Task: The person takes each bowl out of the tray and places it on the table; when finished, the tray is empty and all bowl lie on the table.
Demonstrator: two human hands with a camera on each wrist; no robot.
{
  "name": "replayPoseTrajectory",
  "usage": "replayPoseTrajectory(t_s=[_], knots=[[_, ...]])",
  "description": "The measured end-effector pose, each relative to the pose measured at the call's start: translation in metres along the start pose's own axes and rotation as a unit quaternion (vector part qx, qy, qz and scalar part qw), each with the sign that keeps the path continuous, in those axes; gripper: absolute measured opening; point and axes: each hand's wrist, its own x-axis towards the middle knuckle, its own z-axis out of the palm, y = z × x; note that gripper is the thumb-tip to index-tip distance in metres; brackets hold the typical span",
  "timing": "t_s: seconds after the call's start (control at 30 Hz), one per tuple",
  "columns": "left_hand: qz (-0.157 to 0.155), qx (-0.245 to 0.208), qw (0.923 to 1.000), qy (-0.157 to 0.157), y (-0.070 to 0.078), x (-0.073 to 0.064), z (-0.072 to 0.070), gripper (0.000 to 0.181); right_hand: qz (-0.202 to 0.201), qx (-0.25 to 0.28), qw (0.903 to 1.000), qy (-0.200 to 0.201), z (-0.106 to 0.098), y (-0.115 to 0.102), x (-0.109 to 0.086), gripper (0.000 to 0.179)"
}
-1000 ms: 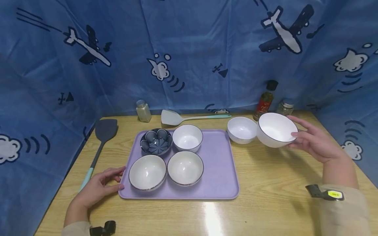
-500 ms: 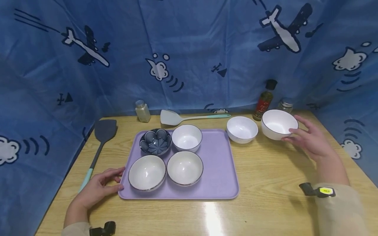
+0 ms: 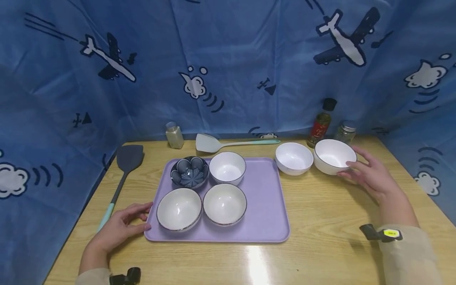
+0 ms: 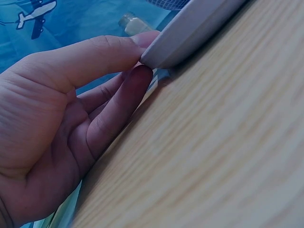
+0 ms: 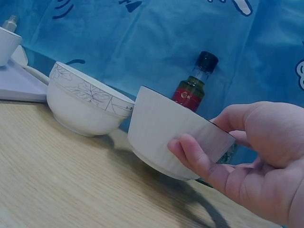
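Note:
My right hand (image 3: 374,174) holds a white bowl with a thin dark rim (image 3: 334,156), fingers and thumb on its right side. In the right wrist view this bowl (image 5: 166,133) hangs just off the wood, its shadow beneath. Left of it stands a white bowl with a line-drawn flower pattern (image 5: 85,99). My left hand (image 3: 119,225) pinches the left edge of a lilac tray (image 3: 265,206), thumb on the rim (image 4: 166,52). On the tray are a dark blue petal-patterned bowl (image 3: 190,174), a white bowl (image 3: 228,168) and two cream bowls (image 3: 179,209) with brown rims.
A dark spatula (image 3: 129,158) lies at the left. Along the back are a small shaker jar (image 3: 174,135), a pale turner (image 3: 208,143) with a mint handle, a red-labelled bottle (image 3: 319,126) and a metal-lidded jar (image 3: 345,132). A blue curtain (image 3: 228,59) hangs behind.
My right hand has lowered the white bowl towards the table at the back right, beside the patterned bowl, and it has levelled out. My left hand stays on the tray's edge.

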Motion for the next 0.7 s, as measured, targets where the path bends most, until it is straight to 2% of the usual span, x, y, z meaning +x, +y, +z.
replayPoseTrajectory(t_s=[0.17,0.4,0.7], knots=[[-0.002,0.005,1.0,0.002,-0.001,0.0,0.0,0.065,0.009,0.009,0.9999,-0.007,-0.001,0.003,0.001,0.082],[0.005,0.006,1.0,0.003,0.0,0.0,0.0,0.064,0.015,-0.006,0.9997,-0.017,-0.002,0.007,0.002,0.087],[-0.005,-0.002,1.0,0.003,0.003,0.0,0.001,0.064,0.025,-0.022,0.9992,-0.024,-0.008,0.012,0.004,0.086]])
